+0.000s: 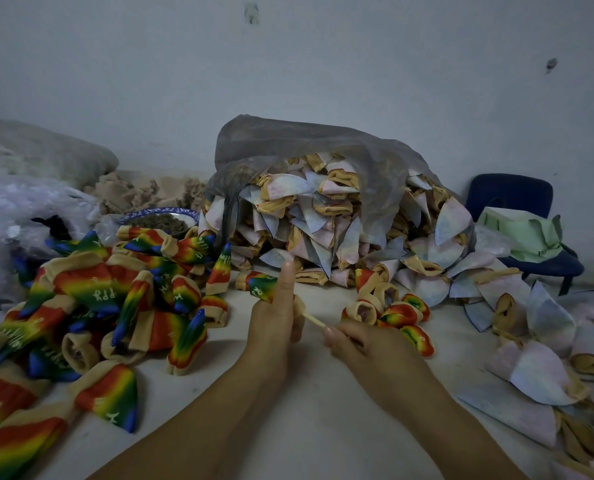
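My right hand (364, 344) pinched a beige strip (314, 320) running to the sock (262, 285) gripped in my left hand (274, 323). Mid-pull, I judged; next called for a steady outward draw.

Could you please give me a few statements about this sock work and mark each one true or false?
1. The left hand holds a rainbow sock. True.
2. The right hand holds nothing. False: it pinches a thin stick that points toward the left hand.
3. The plastic bag holds pale socks. True.
4. The rainbow pile lies on the person's right. False: it lies on the left.
5. Green paper lies on the blue chair. True.
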Motion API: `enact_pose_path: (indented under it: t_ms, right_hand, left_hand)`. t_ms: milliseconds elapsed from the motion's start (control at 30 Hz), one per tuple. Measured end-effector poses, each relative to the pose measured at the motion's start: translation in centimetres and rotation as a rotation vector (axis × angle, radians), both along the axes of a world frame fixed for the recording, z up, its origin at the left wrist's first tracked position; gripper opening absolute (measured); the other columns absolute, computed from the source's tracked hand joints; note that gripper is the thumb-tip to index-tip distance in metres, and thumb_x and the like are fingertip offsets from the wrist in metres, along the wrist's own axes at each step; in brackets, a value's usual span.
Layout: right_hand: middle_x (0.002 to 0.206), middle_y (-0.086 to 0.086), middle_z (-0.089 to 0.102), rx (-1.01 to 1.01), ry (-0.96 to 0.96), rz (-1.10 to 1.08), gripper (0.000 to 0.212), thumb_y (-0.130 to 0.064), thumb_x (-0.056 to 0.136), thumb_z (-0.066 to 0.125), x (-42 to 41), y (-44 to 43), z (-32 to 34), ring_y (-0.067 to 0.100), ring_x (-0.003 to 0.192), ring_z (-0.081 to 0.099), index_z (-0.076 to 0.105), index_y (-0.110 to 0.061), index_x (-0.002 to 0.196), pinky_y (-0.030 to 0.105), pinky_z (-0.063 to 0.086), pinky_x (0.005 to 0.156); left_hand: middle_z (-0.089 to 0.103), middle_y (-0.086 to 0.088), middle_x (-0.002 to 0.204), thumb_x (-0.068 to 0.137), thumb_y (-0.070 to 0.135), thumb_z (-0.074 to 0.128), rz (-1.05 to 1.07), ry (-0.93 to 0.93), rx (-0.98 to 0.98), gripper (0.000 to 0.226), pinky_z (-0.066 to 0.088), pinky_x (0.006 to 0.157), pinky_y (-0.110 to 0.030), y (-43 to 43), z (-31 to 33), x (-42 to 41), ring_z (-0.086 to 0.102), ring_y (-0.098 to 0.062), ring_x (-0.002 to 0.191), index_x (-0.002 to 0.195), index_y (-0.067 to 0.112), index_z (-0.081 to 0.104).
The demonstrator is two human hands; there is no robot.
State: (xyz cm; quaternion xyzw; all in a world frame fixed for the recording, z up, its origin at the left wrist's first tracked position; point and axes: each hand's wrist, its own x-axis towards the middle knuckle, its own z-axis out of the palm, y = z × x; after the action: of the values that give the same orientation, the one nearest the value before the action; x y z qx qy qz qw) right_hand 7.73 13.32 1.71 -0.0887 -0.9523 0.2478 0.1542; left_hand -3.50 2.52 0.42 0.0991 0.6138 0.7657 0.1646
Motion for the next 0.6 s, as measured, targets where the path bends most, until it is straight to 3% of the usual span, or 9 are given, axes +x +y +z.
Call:
enact_pose_path:
  t_ms: [100, 233, 333, 400, 500, 600]
  right_hand:
    - [0.069, -0.005, 0.059, 0.068, -0.039, 0.014, 0.035, -0.056, 0.094, 0.036, 0.6, 0.8, 0.4, 0.007, 0.065, 0.054, 0.062, -0.033, 0.087, 0.024, 0.038, 0.055]
    - [0.074, -0.006, 0.062, 0.055, -0.026, 0.023, 0.033, -0.052, 0.095, 0.037, 0.4, 0.1, 0.3, 0.007, 0.068, 0.055, 0.062, -0.032, 0.091, 0.03, 0.045, 0.062]
    - [0.085, -0.007, 0.067, -0.053, 0.002, 0.0, 0.03, -0.051, 0.095, 0.038, 0.2, -1.1, -0.2, 0.004, 0.078, 0.059, 0.063, -0.035, 0.094, 0.034, 0.051, 0.072]
    - [0.086, -0.012, 0.066, -0.172, 0.011, -0.025, 0.028, -0.05, 0.096, 0.038, 0.0, -1.9, -0.4, 0.001, 0.082, 0.058, 0.063, -0.039, 0.089, 0.03, 0.05, 0.075]
    - [0.076, -0.024, 0.063, -0.327, 0.034, -0.031, 0.031, -0.044, 0.098, 0.039, -0.3, -2.9, -0.8, -0.007, 0.078, 0.055, 0.06, -0.04, 0.075, 0.011, 0.04, 0.063]
    - [0.079, -0.021, 0.065, -0.415, 0.035, -0.044, 0.033, -0.042, 0.099, 0.038, -0.6, -3.4, -1.1, -0.01, 0.08, 0.055, 0.061, -0.037, 0.076, 0.007, 0.038, 0.063]
  left_hand:
    - [0.031, 0.006, 0.043, 0.077, 0.069, 0.061, -0.027, -0.014, 0.015, 0.065, 0.024, 0.047, -0.027, 0.0, 0.0, -0.2, 0.028, -0.009, 0.036, 0.033, 0.024, 0.041]
    - [0.03, 0.005, 0.044, 0.091, 0.051, 0.059, -0.055, -0.084, 0.04, 0.068, 0.024, 0.043, -0.023, 0.2, 0.1, 0.1, 0.026, -0.009, 0.036, 0.032, 0.023, 0.041]
    - [0.032, 0.003, 0.046, 0.089, 0.055, 0.058, -0.015, -0.064, 0.04, 0.065, 0.027, 0.042, -0.024, 0.5, 0.0, 0.7, 0.028, -0.01, 0.038, 0.035, 0.025, 0.039]
    - [0.035, 0.003, 0.046, 0.085, 0.062, 0.057, 0.025, -0.038, 0.022, 0.062, 0.031, 0.043, -0.025, 0.6, 0.1, 0.9, 0.033, -0.011, 0.039, 0.038, 0.025, 0.039]
    - [0.036, 0.002, 0.046, 0.069, 0.081, 0.051, 0.039, 0.031, -0.034, 0.063, 0.032, 0.043, -0.027, 0.7, 0.3, 1.4, 0.035, -0.011, 0.039, 0.042, 0.025, 0.037]
    - [0.035, 0.003, 0.044, 0.052, 0.092, 0.043, 0.084, 0.076, -0.1, 0.07, 0.032, 0.045, -0.027, 0.8, 0.3, 1.5, 0.035, -0.009, 0.039, 0.048, 0.022, 0.035]
